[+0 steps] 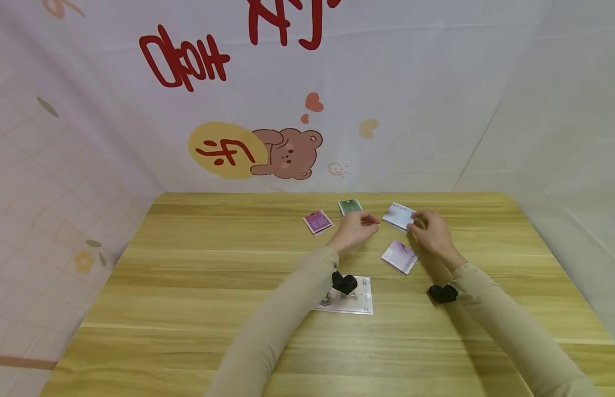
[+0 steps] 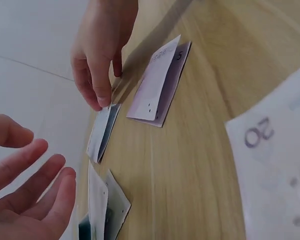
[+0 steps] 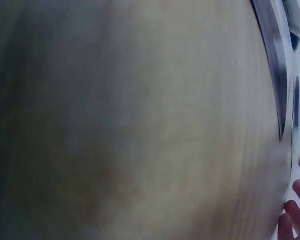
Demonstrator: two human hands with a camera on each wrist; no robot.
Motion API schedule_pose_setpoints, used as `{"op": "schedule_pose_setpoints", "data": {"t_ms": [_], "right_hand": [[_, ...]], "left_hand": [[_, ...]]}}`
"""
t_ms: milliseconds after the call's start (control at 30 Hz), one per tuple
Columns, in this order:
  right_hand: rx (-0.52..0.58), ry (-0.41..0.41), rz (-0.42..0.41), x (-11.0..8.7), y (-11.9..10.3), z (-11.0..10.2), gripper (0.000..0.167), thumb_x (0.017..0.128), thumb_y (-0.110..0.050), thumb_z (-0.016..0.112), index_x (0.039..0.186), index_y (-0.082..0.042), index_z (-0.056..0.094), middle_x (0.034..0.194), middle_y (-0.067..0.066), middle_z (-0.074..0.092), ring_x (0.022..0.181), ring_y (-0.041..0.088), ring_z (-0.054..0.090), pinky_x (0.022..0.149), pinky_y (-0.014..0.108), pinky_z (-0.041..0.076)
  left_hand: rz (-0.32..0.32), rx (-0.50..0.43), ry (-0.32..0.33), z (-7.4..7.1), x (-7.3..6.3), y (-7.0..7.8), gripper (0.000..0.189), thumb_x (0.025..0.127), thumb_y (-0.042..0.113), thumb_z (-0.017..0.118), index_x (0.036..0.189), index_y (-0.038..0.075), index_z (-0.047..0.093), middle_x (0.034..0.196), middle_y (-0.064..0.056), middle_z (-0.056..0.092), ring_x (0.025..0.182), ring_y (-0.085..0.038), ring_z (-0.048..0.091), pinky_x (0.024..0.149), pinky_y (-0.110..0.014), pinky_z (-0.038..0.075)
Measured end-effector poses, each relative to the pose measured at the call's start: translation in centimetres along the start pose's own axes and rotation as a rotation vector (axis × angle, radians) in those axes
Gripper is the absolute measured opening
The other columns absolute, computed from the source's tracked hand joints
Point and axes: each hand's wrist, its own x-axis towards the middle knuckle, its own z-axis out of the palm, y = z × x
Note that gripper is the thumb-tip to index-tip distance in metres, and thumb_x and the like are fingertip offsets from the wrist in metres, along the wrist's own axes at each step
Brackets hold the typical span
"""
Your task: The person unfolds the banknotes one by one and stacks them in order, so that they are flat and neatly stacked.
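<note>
My right hand (image 1: pixel 433 234) pinches the near right edge of a pale blue folded banknote (image 1: pixel 397 215) that lies on the table. In the left wrist view that right hand (image 2: pixel 102 55) has its thumb and fingertips on the end of the folded note (image 2: pixel 101 132). My left hand (image 1: pixel 356 230) hovers to the left of it with loosely bent fingers and nothing in them. Nearest to the left hand is a green folded banknote (image 1: pixel 349 206), partly covered by it in the head view. A lilac folded banknote (image 1: pixel 400 256) marked 5 stands slightly ajar closer to me.
A magenta folded banknote (image 1: pixel 317 221) lies left of the green one. Under my left forearm, an unfolded banknote (image 1: pixel 364 303) marked 20 lies flat, partly hidden. The wooden table (image 1: pixel 188 298) ends at a printed cloth backdrop (image 1: pixel 411 82).
</note>
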Motion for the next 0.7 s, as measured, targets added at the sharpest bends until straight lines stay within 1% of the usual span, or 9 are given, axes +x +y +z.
{"op": "schedule_pose_setpoints", "data": {"t_ms": [167, 267, 367, 433, 567, 700], "right_hand": [[-0.019, -0.012, 0.001, 0.0, 0.5, 0.1, 0.028, 0.087, -0.006, 0.066, 0.109, 0.011, 0.061, 0.122, 0.038, 0.049, 0.118, 0.053, 0.040, 0.099, 0.063, 0.029], [-0.012, -0.004, -0.004, 0.0, 0.6, 0.3, 0.025, 0.086, -0.005, 0.067, 0.106, 0.010, 0.063, 0.120, 0.037, 0.050, 0.117, 0.053, 0.040, 0.097, 0.063, 0.030], [0.009, 0.001, -0.009, -0.1, 0.6, 0.3, 0.022, 0.084, -0.002, 0.067, 0.102, 0.009, 0.064, 0.119, 0.036, 0.051, 0.116, 0.052, 0.041, 0.097, 0.063, 0.029], [0.024, 0.001, -0.009, -0.2, 0.6, 0.3, 0.020, 0.084, 0.000, 0.067, 0.101, 0.009, 0.065, 0.120, 0.035, 0.051, 0.117, 0.051, 0.041, 0.097, 0.063, 0.029], [0.048, -0.011, -0.008, -0.3, 0.6, 0.2, 0.018, 0.085, 0.002, 0.065, 0.100, 0.010, 0.065, 0.125, 0.035, 0.048, 0.120, 0.052, 0.038, 0.100, 0.064, 0.028], [0.069, -0.020, -0.001, -0.5, 0.6, 0.1, 0.017, 0.086, 0.002, 0.064, 0.100, 0.011, 0.064, 0.128, 0.036, 0.045, 0.122, 0.052, 0.036, 0.102, 0.064, 0.026]], "left_hand": [[-0.049, -0.053, 0.019, 0.8, 1.1, 0.0, 0.017, 0.091, 0.007, 0.063, 0.106, 0.001, 0.070, 0.104, -0.006, 0.068, 0.098, -0.017, 0.062, 0.083, -0.019, 0.047], [-0.050, -0.070, 0.016, 1.5, 1.7, -0.4, 0.019, 0.089, 0.004, 0.063, 0.106, -0.002, 0.069, 0.105, -0.009, 0.068, 0.096, -0.018, 0.063, 0.082, -0.019, 0.047], [-0.062, -0.066, 0.003, 2.4, 2.1, -0.7, 0.023, 0.088, 0.004, 0.063, 0.110, -0.002, 0.068, 0.109, -0.011, 0.068, 0.098, -0.019, 0.064, 0.081, -0.018, 0.047], [-0.071, -0.043, -0.005, 2.9, 2.2, -0.9, 0.027, 0.088, 0.005, 0.062, 0.114, -0.002, 0.067, 0.113, -0.012, 0.067, 0.101, -0.020, 0.063, 0.083, -0.019, 0.047], [-0.086, 0.047, -0.012, 3.8, 2.4, -1.1, 0.037, 0.088, 0.007, 0.063, 0.124, 0.000, 0.061, 0.123, -0.013, 0.063, 0.113, -0.024, 0.058, 0.091, -0.022, 0.045], [-0.097, 0.115, -0.027, 4.2, 2.5, -1.1, 0.048, 0.087, 0.008, 0.063, 0.133, 0.000, 0.054, 0.131, -0.014, 0.058, 0.121, -0.025, 0.052, 0.099, -0.024, 0.040]]}}
